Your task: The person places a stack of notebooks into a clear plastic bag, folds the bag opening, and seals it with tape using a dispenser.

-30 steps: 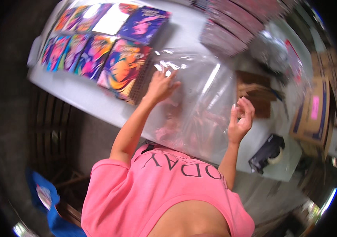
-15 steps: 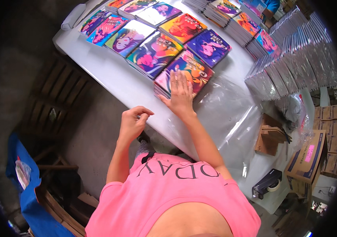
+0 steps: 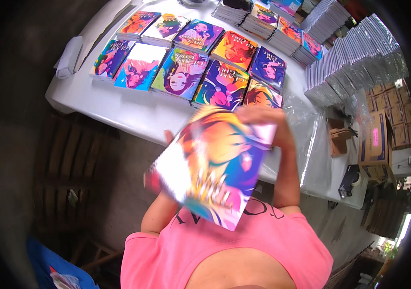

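Observation:
A spiral notebook [image 3: 217, 166] with a colourful cartoon-face cover is lifted off the table, tilted in front of my chest and slightly blurred. My right hand [image 3: 265, 118] grips it by its upper right edge. Most of my left hand [image 3: 168, 137] is hidden behind the notebook; a fingertip shows beyond its left edge, and the hand supports it from that side. Just past the held notebook, the nearest stack [image 3: 263, 94] of notebooks shows a similar cover. Beside it are a purple-covered stack [image 3: 269, 67] and a dark, multicoloured stack [image 3: 222, 84].
More notebook stacks [image 3: 181, 72] stand in rows on the white table [image 3: 78, 96]. Plastic-wrapped notebooks [image 3: 354, 58] are lined up at the right. Clear plastic sheeting [image 3: 306, 139], a wooden block [image 3: 339, 137], a tape dispenser [image 3: 350, 180] and a cardboard box [image 3: 376, 144] lie along the right side.
A notebook has been raised from the near stack and brought toward my chest. My right hand has come back from the stack; my left hand has moved behind the notebook. The view has shifted.

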The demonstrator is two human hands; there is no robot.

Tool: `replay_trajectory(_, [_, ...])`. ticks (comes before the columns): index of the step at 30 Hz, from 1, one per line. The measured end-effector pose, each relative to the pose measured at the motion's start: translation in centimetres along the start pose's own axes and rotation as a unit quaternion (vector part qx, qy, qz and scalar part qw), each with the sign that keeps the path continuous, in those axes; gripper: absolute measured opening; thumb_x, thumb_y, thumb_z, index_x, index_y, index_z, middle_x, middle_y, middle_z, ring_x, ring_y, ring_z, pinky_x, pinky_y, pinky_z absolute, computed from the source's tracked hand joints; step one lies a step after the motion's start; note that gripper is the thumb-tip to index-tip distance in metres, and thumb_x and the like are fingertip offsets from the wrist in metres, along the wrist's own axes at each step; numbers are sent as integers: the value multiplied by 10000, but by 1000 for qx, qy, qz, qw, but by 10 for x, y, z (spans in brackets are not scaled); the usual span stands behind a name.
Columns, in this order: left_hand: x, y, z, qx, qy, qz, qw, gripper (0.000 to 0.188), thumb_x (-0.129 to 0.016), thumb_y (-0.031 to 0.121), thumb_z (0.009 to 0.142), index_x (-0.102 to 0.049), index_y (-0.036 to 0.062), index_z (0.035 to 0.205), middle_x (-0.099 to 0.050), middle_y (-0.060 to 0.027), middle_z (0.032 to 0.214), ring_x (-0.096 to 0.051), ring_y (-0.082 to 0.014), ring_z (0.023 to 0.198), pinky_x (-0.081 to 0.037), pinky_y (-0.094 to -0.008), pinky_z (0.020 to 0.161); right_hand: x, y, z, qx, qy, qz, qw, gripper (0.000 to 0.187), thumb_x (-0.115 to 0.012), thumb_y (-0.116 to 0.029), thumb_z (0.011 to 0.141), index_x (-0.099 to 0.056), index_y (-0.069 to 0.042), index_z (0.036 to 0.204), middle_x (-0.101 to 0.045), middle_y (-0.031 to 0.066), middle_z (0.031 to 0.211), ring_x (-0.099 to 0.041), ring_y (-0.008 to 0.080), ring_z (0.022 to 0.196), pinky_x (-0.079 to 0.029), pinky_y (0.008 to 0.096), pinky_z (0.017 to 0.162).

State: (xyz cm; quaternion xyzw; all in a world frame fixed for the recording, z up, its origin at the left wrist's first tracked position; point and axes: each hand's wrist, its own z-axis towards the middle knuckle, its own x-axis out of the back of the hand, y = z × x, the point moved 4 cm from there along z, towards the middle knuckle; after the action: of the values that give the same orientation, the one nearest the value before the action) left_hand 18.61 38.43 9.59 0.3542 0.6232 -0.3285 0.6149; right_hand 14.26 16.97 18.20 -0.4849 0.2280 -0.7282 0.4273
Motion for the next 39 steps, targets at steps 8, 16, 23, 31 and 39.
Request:
replay_trajectory(8, [26, 103, -74, -64, 5, 240, 969, 850, -636, 553, 786, -324, 52, 1397, -401, -187, 1392, -467, -335, 1225, -389, -522, 1017, -106, 143, -15, -175, 134, -412, 884, 474, -682, -146, 805, -563, -142, 1264, -569, 110, 1271, -506, 259, 1214, -397, 469, 992])
replay_trajectory(16, [69, 155, -22, -54, -2, 39, 998, 685, -651, 330, 830, -362, 23, 1370, -475, -170, 1344, -505, -323, 1199, -423, -499, 994, -116, -33, 62, 85, 80, -275, 954, 282, -623, -32, 778, -651, -38, 1059, -685, 113, 996, -677, 271, 890, -557, 347, 747])
replay_trajectory(23, [44, 213, -3, -48, 166, 328, 929, 677, -639, -69, 570, -481, -35, 1227, -623, -149, 1086, -632, -299, 984, -506, -424, 899, -110, 70, 147, -86, 124, -6, 989, 595, -669, -291, 822, -475, -27, 1319, -506, 194, 1320, -498, 331, 1212, -377, 431, 1014])
replay_trajectory(31, [88, 298, -81, -165, 106, 255, 947, 743, -667, 241, 684, -388, -2, 1329, -544, -181, 1225, -566, -336, 1099, -446, -468, 966, -144, 124, 107, -199, 197, 36, 959, 238, -672, -115, 799, -684, 3, 1006, -692, 165, 964, -665, 286, 935, -516, 382, 830])
replay_trajectory(39, [43, 256, 37, -197, 68, 75, 975, 858, -664, 226, 583, -367, -18, 1350, -505, -200, 1280, -516, -360, 1152, -401, -493, 1001, -139, 77, 264, 131, -163, 260, 943, 261, -692, -134, 741, -709, -41, 985, -681, 123, 1047, -623, 287, 1042, -470, 406, 924])
